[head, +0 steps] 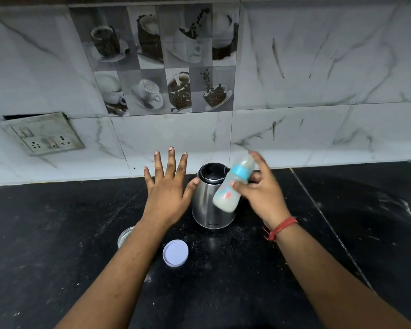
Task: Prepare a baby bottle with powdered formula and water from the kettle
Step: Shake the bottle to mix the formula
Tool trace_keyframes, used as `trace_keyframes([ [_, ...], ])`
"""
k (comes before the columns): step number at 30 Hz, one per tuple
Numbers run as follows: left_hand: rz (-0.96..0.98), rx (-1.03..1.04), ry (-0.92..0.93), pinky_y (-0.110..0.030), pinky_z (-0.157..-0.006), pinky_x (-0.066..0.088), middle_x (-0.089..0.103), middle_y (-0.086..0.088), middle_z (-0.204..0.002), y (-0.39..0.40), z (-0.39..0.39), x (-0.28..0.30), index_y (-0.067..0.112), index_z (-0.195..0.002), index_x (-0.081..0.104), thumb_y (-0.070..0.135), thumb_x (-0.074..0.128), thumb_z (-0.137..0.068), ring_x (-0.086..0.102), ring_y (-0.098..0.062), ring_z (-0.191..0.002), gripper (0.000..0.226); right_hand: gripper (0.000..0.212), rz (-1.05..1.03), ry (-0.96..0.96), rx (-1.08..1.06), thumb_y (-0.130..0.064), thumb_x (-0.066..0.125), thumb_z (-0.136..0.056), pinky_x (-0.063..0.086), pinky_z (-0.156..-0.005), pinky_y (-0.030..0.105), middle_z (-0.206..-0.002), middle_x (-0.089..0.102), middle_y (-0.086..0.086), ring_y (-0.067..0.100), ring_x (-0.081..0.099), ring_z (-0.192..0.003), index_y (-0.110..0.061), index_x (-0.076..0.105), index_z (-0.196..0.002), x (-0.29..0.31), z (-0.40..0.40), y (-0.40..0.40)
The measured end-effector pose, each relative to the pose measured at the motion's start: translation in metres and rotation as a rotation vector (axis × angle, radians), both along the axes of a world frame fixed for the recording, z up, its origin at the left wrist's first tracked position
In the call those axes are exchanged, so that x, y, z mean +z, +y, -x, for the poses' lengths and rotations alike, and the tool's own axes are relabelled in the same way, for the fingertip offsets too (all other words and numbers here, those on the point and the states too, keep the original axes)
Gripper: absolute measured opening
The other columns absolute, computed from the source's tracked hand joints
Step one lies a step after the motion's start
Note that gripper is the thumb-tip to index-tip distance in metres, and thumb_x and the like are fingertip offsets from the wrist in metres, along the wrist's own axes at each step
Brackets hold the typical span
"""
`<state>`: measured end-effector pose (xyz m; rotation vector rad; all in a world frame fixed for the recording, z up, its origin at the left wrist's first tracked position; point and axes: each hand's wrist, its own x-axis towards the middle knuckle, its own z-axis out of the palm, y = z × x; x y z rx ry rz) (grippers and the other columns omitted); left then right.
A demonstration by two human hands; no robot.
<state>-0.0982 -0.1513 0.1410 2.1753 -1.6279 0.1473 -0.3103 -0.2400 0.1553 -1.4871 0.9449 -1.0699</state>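
A baby bottle (233, 184) with a blue collar and milky liquid inside is tilted and blurred, held in my right hand (261, 193) above the counter. Right behind it stands a steel kettle (207, 205) with a black lid, upright on the black counter (342, 222). My left hand (167, 186) hovers flat with fingers spread, just left of the kettle, its thumb near the kettle's side and holding nothing. A white round lid (175, 252) lies on the counter in front of the kettle. An open jar (125, 236) shows partly behind my left forearm.
The tiled wall rises close behind the kettle. A switch and socket plate (45, 135) is on the wall at the left. White powder specks are scattered over the counter around the lid.
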Motion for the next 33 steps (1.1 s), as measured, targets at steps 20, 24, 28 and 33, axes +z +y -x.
trace_keyframes([
  [20,-0.011,0.004,0.022,-0.064,-0.123,-0.011,-0.024,0.003,-0.169,0.0,0.002,0.001,0.038,-0.161,-0.008,0.083,-0.012,-0.085,-0.032,-0.027,-0.153,0.089,0.079,-0.127,-0.239,-0.166,-0.009,0.072,-0.09,0.063,-0.078,0.036,-0.116,0.066,0.003,0.014,0.072,-0.098,-0.037,0.029,-0.15,0.001,-0.002,-0.001],
  [24,-0.017,0.0,0.013,-0.065,-0.123,-0.01,-0.023,0.003,-0.169,0.0,0.002,-0.002,0.038,-0.161,-0.008,0.082,-0.012,-0.086,-0.032,-0.027,-0.153,0.088,0.083,0.02,0.15,0.055,-0.014,0.08,-0.083,0.058,-0.093,0.045,-0.108,0.069,-0.004,0.015,0.072,-0.094,-0.043,0.034,-0.146,-0.008,-0.009,0.007],
  [28,-0.004,0.003,0.026,-0.063,-0.123,-0.011,-0.022,0.003,-0.17,-0.001,0.001,-0.001,0.038,-0.162,-0.008,0.082,-0.01,-0.086,-0.031,-0.027,-0.153,0.087,0.078,-0.03,-0.058,-0.089,-0.014,0.077,-0.086,0.058,-0.093,0.047,-0.107,0.067,-0.004,0.015,0.071,-0.097,-0.045,0.037,-0.144,0.003,-0.005,0.003],
  [33,-0.003,-0.001,0.026,-0.063,-0.123,-0.011,-0.022,0.003,-0.17,-0.002,0.001,-0.001,0.038,-0.162,-0.008,0.082,-0.009,-0.087,-0.03,-0.027,-0.154,0.087,0.082,0.013,0.155,0.06,-0.016,0.079,-0.084,0.057,-0.094,0.049,-0.113,0.067,-0.003,0.018,0.071,-0.098,-0.045,0.033,-0.146,-0.011,-0.014,0.012],
])
